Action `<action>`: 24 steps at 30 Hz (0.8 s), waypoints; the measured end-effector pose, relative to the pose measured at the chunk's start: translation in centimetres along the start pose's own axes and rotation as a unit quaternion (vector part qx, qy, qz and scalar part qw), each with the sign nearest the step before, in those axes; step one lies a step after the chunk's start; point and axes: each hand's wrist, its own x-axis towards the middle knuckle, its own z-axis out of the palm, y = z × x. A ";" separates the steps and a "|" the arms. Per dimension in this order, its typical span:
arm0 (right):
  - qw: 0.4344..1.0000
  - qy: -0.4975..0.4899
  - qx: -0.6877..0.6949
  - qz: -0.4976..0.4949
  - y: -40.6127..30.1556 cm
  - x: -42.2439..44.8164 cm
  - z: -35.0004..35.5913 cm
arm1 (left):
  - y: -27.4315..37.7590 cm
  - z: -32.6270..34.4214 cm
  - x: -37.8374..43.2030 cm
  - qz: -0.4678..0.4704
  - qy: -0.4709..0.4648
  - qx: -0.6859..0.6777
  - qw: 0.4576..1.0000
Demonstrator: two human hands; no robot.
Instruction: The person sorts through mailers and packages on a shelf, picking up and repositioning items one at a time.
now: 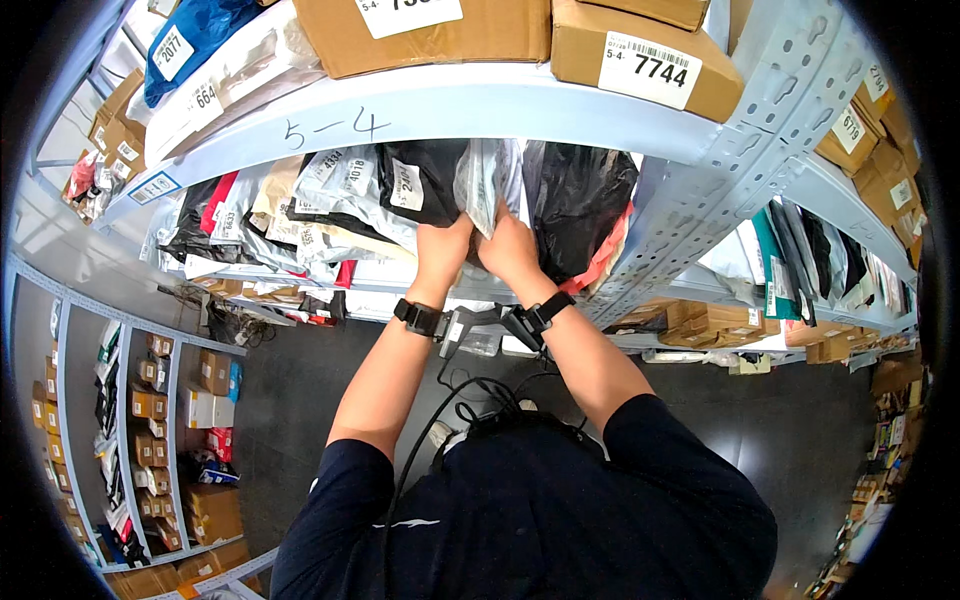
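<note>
Both my hands reach into a shelf of upright plastic mailer bags. My left hand (444, 251) is closed at the lower edge of a black mailer bag (426, 176) that bears a white label; its fingertips are hidden. Just to the right, my right hand (510, 244) is beside a clear-and-white plastic mailer bag (480, 180), its thumb against the bag's lower corner. Whether its fingers pinch the bag cannot be told. A larger black mailer bag (577, 202) stands right of my right hand, with a pink-red bag (604, 251) beneath its edge.
Grey-white mailer bags (341, 180) pack the shelf's left part. Above runs a metal shelf beam (480, 109) carrying cardboard boxes (649, 56). A perforated steel upright (720, 180) rises at right. Black cables (480, 386) hang before my body, and more racks (120, 435) stand left.
</note>
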 end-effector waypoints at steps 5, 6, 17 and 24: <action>0.993 0.108 0.049 0.021 0.2 -1.0 -0.4 | -2.7 0.3 0.9 0.112 -0.004 0.064 0.992; 0.989 0.143 0.037 0.014 1.0 -1.4 -0.7 | -3.1 1.4 0.9 0.109 0.000 0.100 0.989; 0.984 0.149 0.092 -0.033 2.4 -1.7 -2.2 | -7.2 3.0 2.8 0.065 0.020 -0.002 0.998; 0.987 0.095 -0.025 -0.127 2.0 -0.7 -0.7 | -4.0 2.3 1.4 0.042 -0.017 -0.058 0.997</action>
